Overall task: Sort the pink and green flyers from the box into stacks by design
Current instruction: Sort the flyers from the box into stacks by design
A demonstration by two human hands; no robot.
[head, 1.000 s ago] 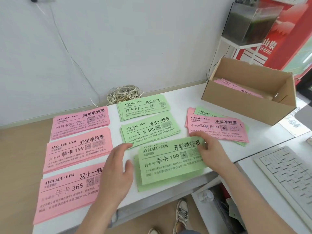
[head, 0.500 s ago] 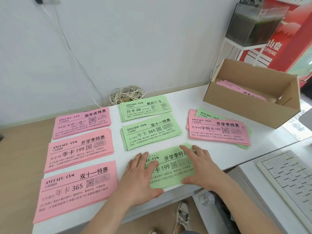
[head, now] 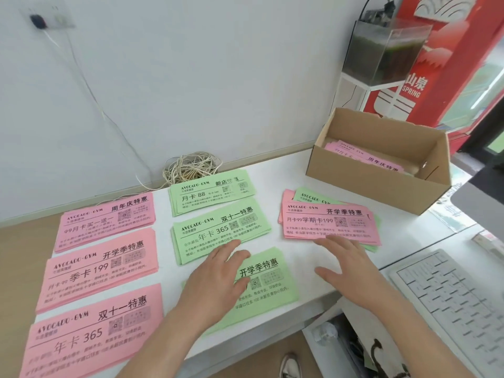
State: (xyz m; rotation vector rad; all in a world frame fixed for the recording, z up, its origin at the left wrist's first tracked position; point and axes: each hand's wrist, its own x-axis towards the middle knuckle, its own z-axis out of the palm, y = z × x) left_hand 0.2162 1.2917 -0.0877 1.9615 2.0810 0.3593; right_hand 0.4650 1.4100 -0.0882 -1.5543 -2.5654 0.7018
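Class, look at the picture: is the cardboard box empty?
No, pink flyers lie inside the cardboard box.

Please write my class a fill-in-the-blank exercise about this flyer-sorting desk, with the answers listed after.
The left hand lies over the front stack of the middle column, which is ____ in colour.
The top flyer inside the cardboard box is ____.
The left column holds ____ pink stacks.
Right of the right hand lies a white ____.
Answers: green; pink; three; keyboard.
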